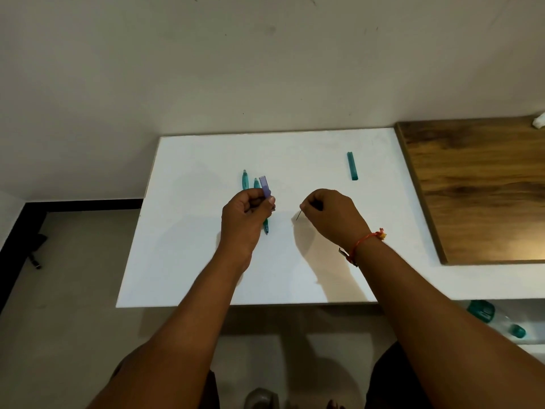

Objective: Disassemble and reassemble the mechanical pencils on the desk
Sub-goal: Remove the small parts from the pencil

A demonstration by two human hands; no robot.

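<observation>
One translucent purple pencil barrel [264, 187] sits clamped in the left fingers [270, 201]; right fingers [305, 205] pinch a thin dark lead [298, 215].

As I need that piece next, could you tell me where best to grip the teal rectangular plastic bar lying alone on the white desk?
Probably pinch the teal rectangular plastic bar across its long sides near the middle, coming from above: it lies flat, narrow, pointing away, with bare white desk around it.
</observation>
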